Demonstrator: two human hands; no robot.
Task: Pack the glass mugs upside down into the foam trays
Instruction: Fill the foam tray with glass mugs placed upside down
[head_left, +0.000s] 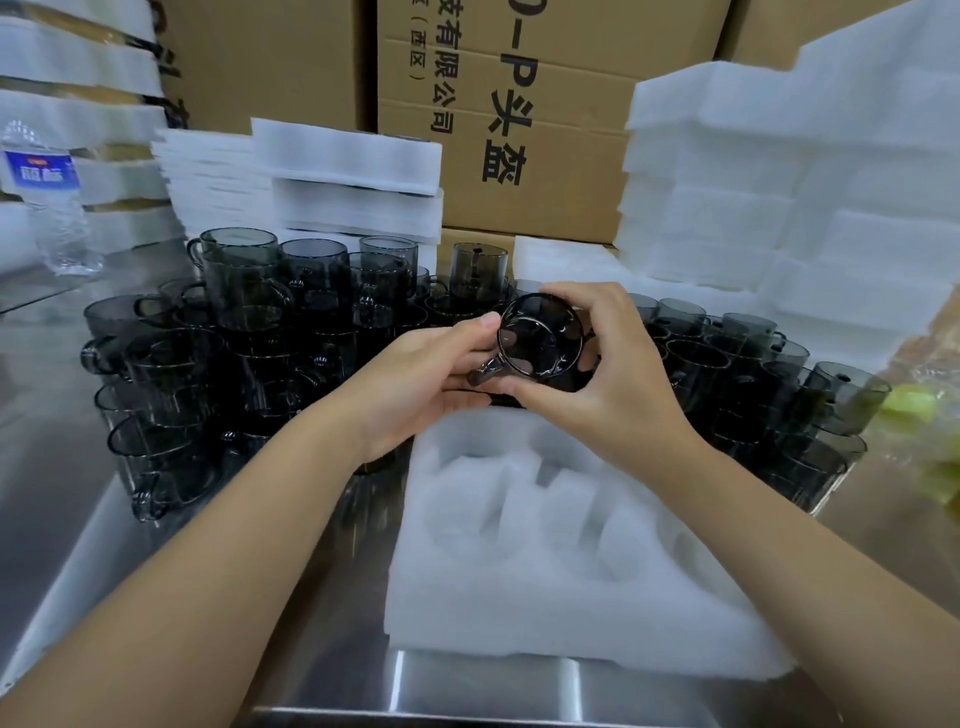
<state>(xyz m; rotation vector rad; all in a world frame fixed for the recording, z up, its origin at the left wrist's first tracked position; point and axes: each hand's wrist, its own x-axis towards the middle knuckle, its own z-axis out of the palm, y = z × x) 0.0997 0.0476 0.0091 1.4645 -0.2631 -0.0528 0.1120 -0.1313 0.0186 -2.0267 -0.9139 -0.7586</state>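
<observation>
Grips one smoky glass mug (540, 338) in both hands, raised just above the far edge of the foam tray (519, 597). Pinches it with the left hand (431, 374): thumb on the upper rim, fingers curled beneath, by the handle, which points down and left. Wraps it with the right hand (608, 374): fingers curled over the top and far side, thumb pressed under the lower rim. Presents one round end to the camera; cannot tell whether mouth or base.

Beneath, at the near edge of the steel table (311, 597): the white tray, moulded pockets facing up. Left of it, toward the table's left edge: stacked dark mugs (208, 364). Toward the right edge: more stacked mugs (753, 374). Along the far edge: piles of foam (779, 182), cardboard boxes (519, 104) behind. At the far left corner: a water bottle (47, 197).
</observation>
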